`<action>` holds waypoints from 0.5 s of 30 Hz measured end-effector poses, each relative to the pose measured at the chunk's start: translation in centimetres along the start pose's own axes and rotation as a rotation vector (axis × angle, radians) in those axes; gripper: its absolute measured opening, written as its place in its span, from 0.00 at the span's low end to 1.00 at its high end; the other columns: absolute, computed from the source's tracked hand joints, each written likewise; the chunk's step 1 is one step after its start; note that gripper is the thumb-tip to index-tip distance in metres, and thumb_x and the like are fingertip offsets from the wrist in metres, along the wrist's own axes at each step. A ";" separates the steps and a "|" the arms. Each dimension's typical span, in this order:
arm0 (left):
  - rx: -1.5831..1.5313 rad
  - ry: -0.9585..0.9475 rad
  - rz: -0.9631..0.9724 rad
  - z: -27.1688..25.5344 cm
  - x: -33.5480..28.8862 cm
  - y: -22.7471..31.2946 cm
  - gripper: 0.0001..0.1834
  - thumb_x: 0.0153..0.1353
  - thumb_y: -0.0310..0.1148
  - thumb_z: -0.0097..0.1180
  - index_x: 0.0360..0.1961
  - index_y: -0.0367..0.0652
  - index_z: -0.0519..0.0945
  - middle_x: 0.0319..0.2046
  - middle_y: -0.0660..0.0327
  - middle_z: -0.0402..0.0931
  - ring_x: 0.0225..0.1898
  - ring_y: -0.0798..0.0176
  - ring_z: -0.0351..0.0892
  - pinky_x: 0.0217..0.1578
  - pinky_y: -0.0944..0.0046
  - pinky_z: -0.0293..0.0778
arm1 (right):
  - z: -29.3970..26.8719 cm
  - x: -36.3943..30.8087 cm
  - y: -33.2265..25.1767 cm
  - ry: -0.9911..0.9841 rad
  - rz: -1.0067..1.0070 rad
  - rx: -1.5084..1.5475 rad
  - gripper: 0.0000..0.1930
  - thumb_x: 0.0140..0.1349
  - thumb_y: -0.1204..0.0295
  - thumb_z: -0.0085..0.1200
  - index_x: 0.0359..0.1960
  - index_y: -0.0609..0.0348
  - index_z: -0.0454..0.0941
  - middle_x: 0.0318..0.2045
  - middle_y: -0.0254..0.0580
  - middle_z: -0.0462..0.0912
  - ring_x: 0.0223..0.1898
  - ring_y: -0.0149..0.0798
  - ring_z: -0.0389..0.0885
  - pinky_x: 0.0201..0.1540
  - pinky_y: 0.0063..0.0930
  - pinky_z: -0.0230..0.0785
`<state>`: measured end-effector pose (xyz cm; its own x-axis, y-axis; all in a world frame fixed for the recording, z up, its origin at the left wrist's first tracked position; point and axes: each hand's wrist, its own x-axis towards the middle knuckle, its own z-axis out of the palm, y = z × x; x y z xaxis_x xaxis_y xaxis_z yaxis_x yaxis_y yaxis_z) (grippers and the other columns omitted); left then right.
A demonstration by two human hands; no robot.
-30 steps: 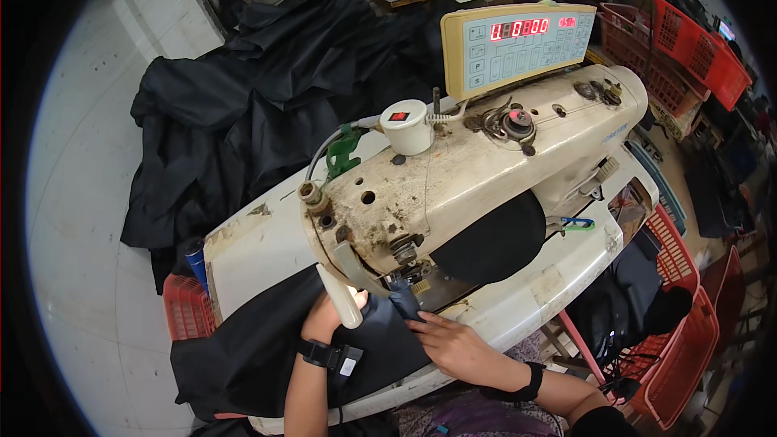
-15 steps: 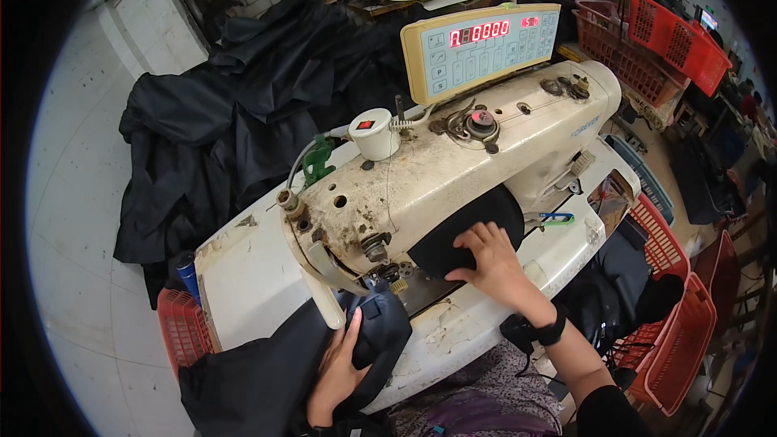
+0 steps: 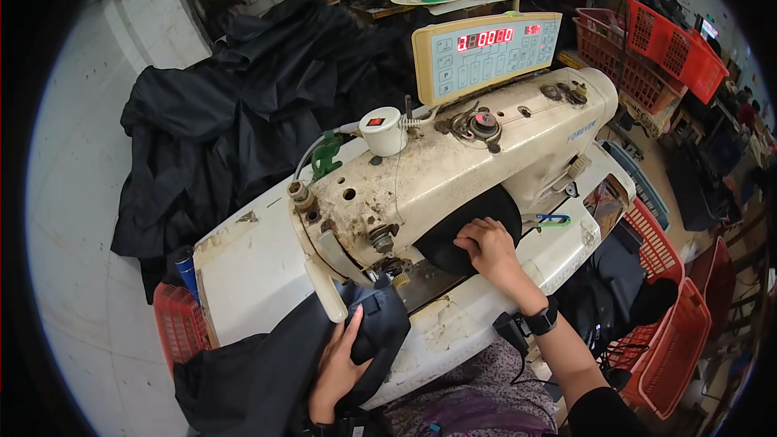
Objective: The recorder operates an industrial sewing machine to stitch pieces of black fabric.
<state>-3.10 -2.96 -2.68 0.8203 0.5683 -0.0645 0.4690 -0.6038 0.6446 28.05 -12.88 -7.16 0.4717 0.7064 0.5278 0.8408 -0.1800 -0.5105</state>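
A white sewing machine (image 3: pixel 437 170) stands before me, its arm running from lower left to upper right. My left hand (image 3: pixel 340 368) is beside the needle end, fingers stretched along a dark fabric piece (image 3: pixel 380 320) and thumb bent against it. That piece reaches under the needle area, and a wide part of it hangs to the left. Under the machine arm lies a stiff black panel (image 3: pixel 453 235) with a rounded edge. My right hand (image 3: pixel 490 251) has its fingers curled together at the panel's near side; the fingertips are partly hidden.
A control panel (image 3: pixel 486 57) with red digits tops the machine. Black fabric (image 3: pixel 218 113) is heaped behind on the left. Red baskets (image 3: pixel 672 340) stand at right, another red basket (image 3: pixel 180 324) at left. Green-and-blue thread snips (image 3: pixel 554 220) lie by the machine's base.
My right hand's fingers have drawn together from a spread thumb and forefinger. My left hand stays on the dark fabric. The view has shifted slightly.
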 end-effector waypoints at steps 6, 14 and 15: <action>-0.010 0.014 0.011 0.2 -0.2 -0.4 0.49 0.48 0.22 0.70 0.72 0.52 0.60 0.70 0.44 0.57 0.69 0.39 0.59 0.62 0.53 0.65 | -1.1 0.3 -1.8 -0.121 -0.007 -0.202 0.10 0.52 0.66 0.67 0.28 0.55 0.78 0.29 0.39 0.79 0.38 0.45 0.79 0.41 0.38 0.70; -0.048 0.014 -0.003 0.2 -0.1 -0.3 0.50 0.47 0.22 0.70 0.72 0.52 0.61 0.71 0.45 0.55 0.70 0.40 0.57 0.63 0.54 0.64 | -0.2 0.3 -0.6 -0.156 -0.021 -0.237 0.05 0.52 0.73 0.61 0.27 0.57 0.77 0.31 0.42 0.79 0.38 0.48 0.80 0.40 0.40 0.74; -0.048 0.015 -0.005 0.2 -0.1 -0.3 0.50 0.47 0.22 0.70 0.72 0.52 0.61 0.71 0.45 0.55 0.70 0.40 0.57 0.63 0.54 0.64 | -0.3 0.4 -0.5 -0.155 0.015 -0.178 0.04 0.52 0.74 0.59 0.27 0.57 0.77 0.31 0.44 0.79 0.39 0.49 0.80 0.41 0.42 0.74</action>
<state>-3.30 -2.95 -3.06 0.8128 0.5798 -0.0564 0.4564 -0.5736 0.6802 27.90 -12.73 -6.48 0.4496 0.7969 0.4034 0.8740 -0.2992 -0.3829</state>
